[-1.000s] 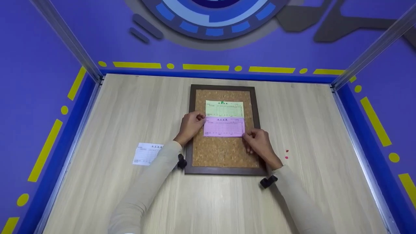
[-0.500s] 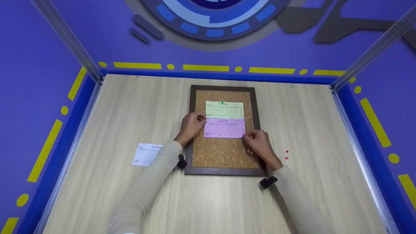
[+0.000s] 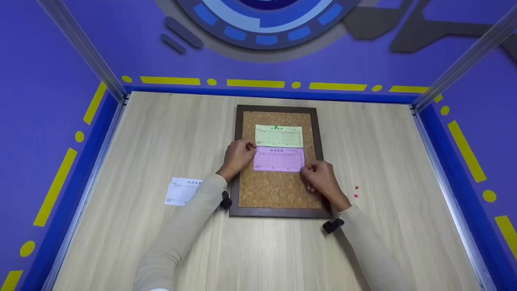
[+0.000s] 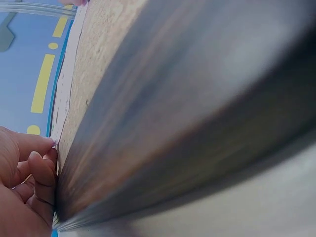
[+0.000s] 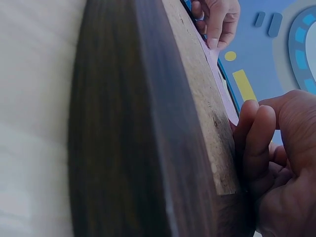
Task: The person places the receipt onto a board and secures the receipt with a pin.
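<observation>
A pink printed slip (image 3: 278, 160) lies on the framed cork board (image 3: 278, 190), just below a pale green slip (image 3: 278, 137). My left hand (image 3: 238, 155) pinches the pink slip near its upper left corner, as the left wrist view also shows. At the lower right corner my right hand (image 3: 321, 176) pinches the same slip between thumb and finger. A green pushpin (image 3: 276, 127) sits at the top of the green slip.
A white slip (image 3: 181, 192) lies left of the board, partly hidden by my left sleeve. Two small red pins (image 3: 356, 196) rest on the table right of the board. Blue-purple walls (image 3: 258, 68) stand around the table.
The pink slip has shifted slightly down, so its upper edge lies lower against the green slip. Both hands keep their hold and barely move.
</observation>
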Demonstrator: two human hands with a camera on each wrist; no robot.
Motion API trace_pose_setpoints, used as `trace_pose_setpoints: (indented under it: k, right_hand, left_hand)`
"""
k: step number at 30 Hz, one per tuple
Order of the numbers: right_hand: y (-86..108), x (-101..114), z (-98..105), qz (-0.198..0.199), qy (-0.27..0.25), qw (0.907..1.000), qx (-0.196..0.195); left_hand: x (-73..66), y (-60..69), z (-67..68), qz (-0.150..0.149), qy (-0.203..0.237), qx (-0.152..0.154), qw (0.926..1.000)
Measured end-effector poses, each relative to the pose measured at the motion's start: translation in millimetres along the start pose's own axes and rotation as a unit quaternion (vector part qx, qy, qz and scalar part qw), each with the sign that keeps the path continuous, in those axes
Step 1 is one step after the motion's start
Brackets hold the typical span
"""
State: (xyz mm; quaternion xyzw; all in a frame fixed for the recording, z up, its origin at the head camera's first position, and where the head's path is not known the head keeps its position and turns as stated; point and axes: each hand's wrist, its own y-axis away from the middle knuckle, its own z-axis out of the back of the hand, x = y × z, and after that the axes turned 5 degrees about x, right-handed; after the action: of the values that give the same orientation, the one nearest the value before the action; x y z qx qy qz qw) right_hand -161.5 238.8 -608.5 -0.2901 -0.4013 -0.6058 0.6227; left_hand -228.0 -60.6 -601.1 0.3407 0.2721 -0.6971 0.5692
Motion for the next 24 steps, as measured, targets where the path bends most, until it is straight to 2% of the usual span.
trace_pose_setpoints:
  k: [24]
  right_hand:
    - [-1.3, -1.0, -2.2, 0.010, 0.002, 0.9999, -0.012]
  left_hand:
    - [-1.6, -0.4, 0.2, -0.001, -0.015, 0.005, 0.9999]
